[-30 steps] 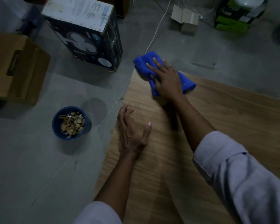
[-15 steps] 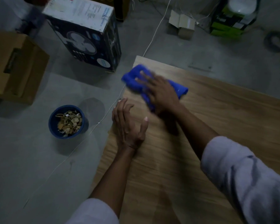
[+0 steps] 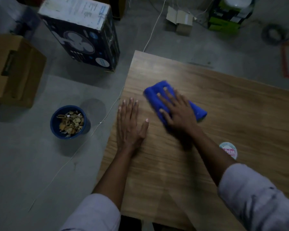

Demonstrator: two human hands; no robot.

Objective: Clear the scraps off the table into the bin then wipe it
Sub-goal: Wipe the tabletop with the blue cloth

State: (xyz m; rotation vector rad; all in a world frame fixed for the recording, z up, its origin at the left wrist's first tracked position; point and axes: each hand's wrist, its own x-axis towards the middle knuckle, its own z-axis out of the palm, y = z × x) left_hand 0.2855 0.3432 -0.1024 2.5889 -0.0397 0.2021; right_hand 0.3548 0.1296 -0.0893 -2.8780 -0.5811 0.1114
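the clearing half looks done to me: the scraps point(image 3: 71, 123) lie heaped in the blue bin point(image 3: 52, 120), which stands on the floor just off the left edge of the table point(image 3: 240, 105). i see no scraps on the wood that is in view. one small round thing point(image 3: 228, 150) sits on the table beside my right forearm. it's too dim to tell what it is, or whether it belongs in the bin.

so i judge i'm in the wiping half. the blue cloth point(image 3: 151, 95) lies folded on the tabletop toward the far left corner, but in from both edges. the wood shows no wet or dry track, so i can't say how much is wiped. the wide stretch to the right and the near side likely need passes.

my right hand point(image 3: 178, 112) lies palm down on the cloth, fingers straight and spread, pressing rather than gripping, with the forearm reaching in from the lower right. my left hand point(image 3: 128, 124) rests flat on bare wood near the left edge, fingers straight and together, thumb out, holding nothing, just beside the cloth without touching it.
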